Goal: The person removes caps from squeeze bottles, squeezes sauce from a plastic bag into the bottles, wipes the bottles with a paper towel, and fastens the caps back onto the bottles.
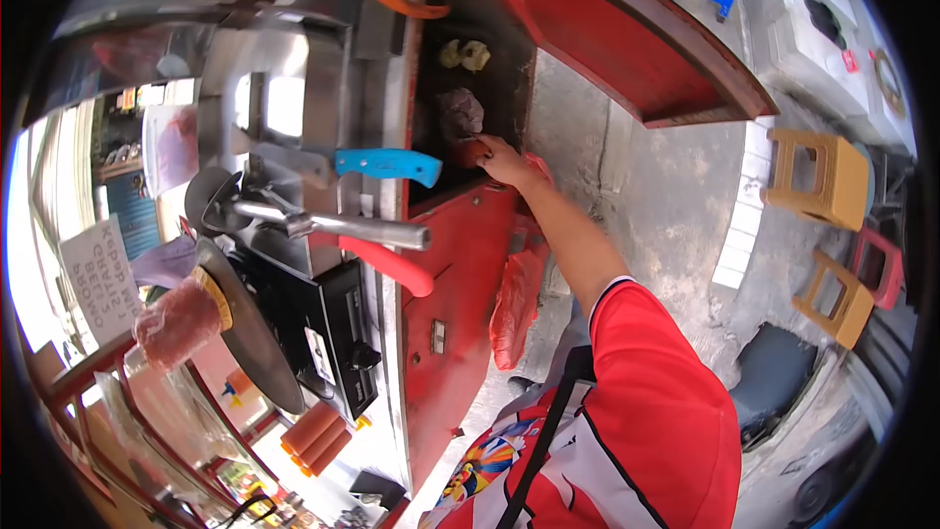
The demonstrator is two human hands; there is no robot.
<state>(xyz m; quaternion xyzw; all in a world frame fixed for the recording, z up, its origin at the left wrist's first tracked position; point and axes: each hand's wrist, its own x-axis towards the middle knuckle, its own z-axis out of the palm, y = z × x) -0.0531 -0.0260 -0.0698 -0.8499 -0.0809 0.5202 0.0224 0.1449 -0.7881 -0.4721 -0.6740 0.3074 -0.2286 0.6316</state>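
Note:
My right hand [501,161] reaches into the dark inside of a red cabinet [455,284], its fingers bent round a small orange-red item [471,151] that they partly hide. Beside that item lies a crumpled greyish bundle [460,113]. Deeper inside are pale yellowish lumps [464,55]. The cabinet's red door [627,34] hangs open. Below my forearm, a red plastic bag [514,309] hangs against the cabinet's side. My left hand is out of view.
A blue-handled knife [387,166], metal tube [362,231] and red handle [387,264] jut over the counter edge. A black stove [343,333] and wide pan [250,333] are nearby. Plastic stools [818,176] stand on the right.

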